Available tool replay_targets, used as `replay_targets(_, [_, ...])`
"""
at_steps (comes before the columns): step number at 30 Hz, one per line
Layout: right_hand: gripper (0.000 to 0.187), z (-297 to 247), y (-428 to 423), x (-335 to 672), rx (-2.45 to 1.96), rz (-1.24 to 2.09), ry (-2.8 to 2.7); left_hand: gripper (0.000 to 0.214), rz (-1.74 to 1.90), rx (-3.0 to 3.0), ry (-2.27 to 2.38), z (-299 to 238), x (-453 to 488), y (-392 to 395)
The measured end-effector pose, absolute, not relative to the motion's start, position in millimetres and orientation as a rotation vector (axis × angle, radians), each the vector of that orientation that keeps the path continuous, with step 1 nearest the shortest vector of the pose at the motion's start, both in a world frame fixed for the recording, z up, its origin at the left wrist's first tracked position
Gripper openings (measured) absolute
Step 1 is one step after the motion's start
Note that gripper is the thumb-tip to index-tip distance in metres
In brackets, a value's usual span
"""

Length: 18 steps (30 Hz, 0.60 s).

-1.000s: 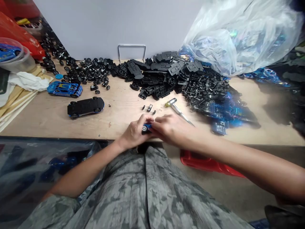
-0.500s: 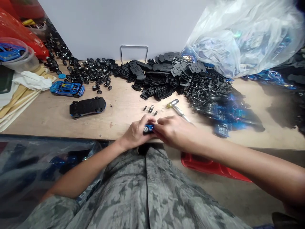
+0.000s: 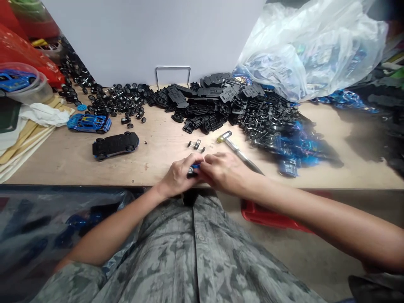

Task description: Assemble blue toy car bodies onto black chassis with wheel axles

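Both hands meet at the near edge of the wooden table (image 3: 63, 160). My left hand (image 3: 178, 176) and my right hand (image 3: 222, 172) are closed together around a small blue toy car (image 3: 193, 169), of which only a sliver and one wheel show between the fingers. Just behind the hands lie a small wheel axle piece (image 3: 196, 145) and a little hammer (image 3: 235, 147) with a yellow-tipped head.
An upside-down car with black chassis (image 3: 115, 144) and a finished blue car (image 3: 89, 123) lie at left. Heaps of black wheels (image 3: 120, 99), black chassis plates (image 3: 205, 103) and blue bodies (image 3: 293, 145) fill the back. A clear plastic bag (image 3: 309, 50) stands right; a red tray (image 3: 268, 216) sits below the table.
Both hands stay closed on the blue car at the table edge with only small finger shifts; the view has moved slightly.
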State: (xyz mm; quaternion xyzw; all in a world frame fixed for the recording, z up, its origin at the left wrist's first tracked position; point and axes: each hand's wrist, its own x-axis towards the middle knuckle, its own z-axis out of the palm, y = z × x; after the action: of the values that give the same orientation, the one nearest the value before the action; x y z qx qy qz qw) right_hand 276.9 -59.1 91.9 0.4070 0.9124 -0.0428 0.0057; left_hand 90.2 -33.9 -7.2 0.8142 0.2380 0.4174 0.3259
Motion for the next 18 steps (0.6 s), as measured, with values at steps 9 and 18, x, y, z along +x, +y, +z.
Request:
replay_targets(9, [0.025,40,-96,320,1.741,-0.772,3.442,0.019,0.970,2.020,0.618,10,91,-32])
replay_targets(18, [0.029,23,-96,316,1.753,-0.845,3.585,0.019,0.552,1.619,0.752,42,96,-20])
